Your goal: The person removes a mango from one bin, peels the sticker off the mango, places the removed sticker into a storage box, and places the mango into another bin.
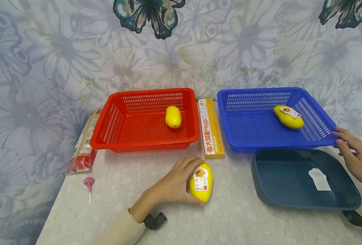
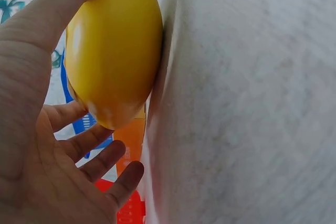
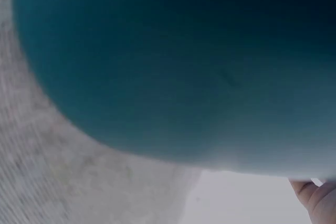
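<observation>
My left hand (image 1: 181, 180) spans a yellow mango (image 1: 203, 190) with a white label, fingers at its far end and thumb at its near end. In the left wrist view, the mango (image 2: 118, 51) lies against the thumb, right at the tablecloth, with the other fingers spread below it. At the far right my right hand (image 1: 357, 158) has its fingertips at the front right corner of the blue basket (image 1: 245, 139), fingers fairly straight. A second labelled mango (image 1: 288, 119) lies in that basket. The red basket (image 1: 144, 144) holds another yellow mango (image 1: 173, 117).
A dark teal tray (image 1: 279, 180) with a white cutout-shaped sticker (image 1: 319, 179) stands before the blue basket. Between the baskets lies a pasta box (image 1: 211, 129). At left are a plastic food package (image 1: 84, 149) and a pink lollipop (image 1: 89, 183). A floral wall (image 1: 168, 61) rises behind.
</observation>
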Motion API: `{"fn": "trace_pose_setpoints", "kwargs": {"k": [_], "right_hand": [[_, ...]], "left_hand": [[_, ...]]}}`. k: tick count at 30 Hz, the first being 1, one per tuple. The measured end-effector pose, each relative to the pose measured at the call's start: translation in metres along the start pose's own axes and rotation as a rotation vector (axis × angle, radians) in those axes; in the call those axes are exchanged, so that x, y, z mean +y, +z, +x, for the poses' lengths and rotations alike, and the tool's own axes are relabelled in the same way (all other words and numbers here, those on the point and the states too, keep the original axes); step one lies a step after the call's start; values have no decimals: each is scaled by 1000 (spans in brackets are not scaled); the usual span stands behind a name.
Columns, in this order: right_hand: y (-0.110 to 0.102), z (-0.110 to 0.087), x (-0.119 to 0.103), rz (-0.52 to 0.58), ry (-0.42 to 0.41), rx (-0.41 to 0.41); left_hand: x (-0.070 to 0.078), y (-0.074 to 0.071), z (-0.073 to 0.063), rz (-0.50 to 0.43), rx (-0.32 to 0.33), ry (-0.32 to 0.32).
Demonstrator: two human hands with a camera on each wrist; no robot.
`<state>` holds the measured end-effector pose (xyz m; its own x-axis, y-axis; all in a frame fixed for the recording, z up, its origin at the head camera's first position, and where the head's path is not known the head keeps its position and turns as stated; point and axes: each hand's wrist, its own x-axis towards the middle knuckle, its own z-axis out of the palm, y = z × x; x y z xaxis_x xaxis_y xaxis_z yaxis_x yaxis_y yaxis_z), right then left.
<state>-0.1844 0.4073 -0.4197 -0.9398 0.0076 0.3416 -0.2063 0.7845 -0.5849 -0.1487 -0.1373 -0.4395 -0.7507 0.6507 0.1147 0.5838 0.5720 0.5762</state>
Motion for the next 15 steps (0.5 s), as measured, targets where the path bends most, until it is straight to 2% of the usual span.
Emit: {"fn": "trace_pose_setpoints", "kwargs": {"k": [3, 7, 12, 15], "right_hand": [[0, 2, -3, -31, 35, -14], [2, 2, -6, -46, 34, -14], [1, -1, -16, -96, -47, 122], [-2, 2, -27, -122, -92, 164]], "left_hand": [[-1, 1, -1, 5, 3, -7], [-1, 1, -2, 8, 0, -22], [0, 1, -1, -14, -1, -21], [0, 2, -1, -18, 1, -20]]}}
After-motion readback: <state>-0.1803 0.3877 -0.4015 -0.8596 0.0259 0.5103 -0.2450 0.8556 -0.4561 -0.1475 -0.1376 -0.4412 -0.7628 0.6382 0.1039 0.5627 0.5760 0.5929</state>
